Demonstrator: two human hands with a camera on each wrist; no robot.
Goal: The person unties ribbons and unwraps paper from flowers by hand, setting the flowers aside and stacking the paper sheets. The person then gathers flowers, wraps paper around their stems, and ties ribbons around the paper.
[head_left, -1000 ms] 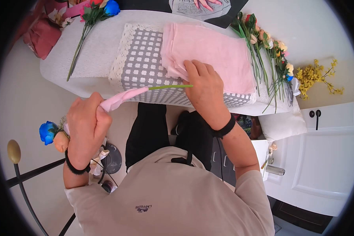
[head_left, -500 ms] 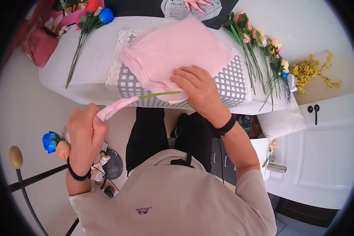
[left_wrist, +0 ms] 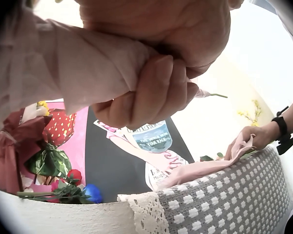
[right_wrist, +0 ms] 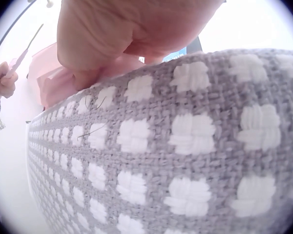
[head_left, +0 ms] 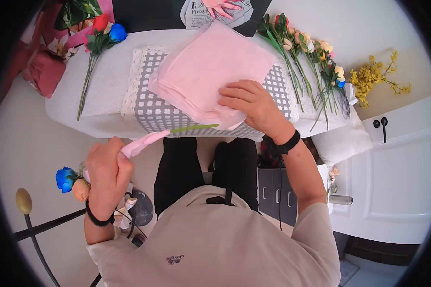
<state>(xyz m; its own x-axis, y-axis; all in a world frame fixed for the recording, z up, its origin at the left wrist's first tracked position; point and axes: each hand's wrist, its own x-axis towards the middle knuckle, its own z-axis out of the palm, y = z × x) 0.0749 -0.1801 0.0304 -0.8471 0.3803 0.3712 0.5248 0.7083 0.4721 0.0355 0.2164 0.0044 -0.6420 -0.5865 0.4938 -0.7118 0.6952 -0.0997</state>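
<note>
My left hand [head_left: 107,172] grips a small bouquet rolled in pale pink wrapping [head_left: 144,144]. A green stem [head_left: 195,128] sticks out of the wrapped end toward the right. At the other end, beside the wrist, show a blue rose [head_left: 64,179] and a peach rose [head_left: 81,190]. On the table, a stack of thin pink sheets [head_left: 210,67] lies askew over a grey-and-white checked cloth [head_left: 148,112]. My right hand [head_left: 254,105] pinches the near right edge of this stack, the thumb mostly hidden in the head view. In the left wrist view the pink sheets [left_wrist: 200,170] rise toward its fingers.
A bunch with red and blue blooms [head_left: 100,36] lies at the table's left. Several long-stemmed flowers [head_left: 306,52] line its right end, near yellow sprigs [head_left: 376,79]. A black stand bar [head_left: 52,225] with a round knob [head_left: 23,201] stands at lower left.
The pink stack has turned askew and shifted left under the right hand, uncovering checked cloth on its right. The left hand keeps its grip on the bouquet, whose stem end is lower in view.
</note>
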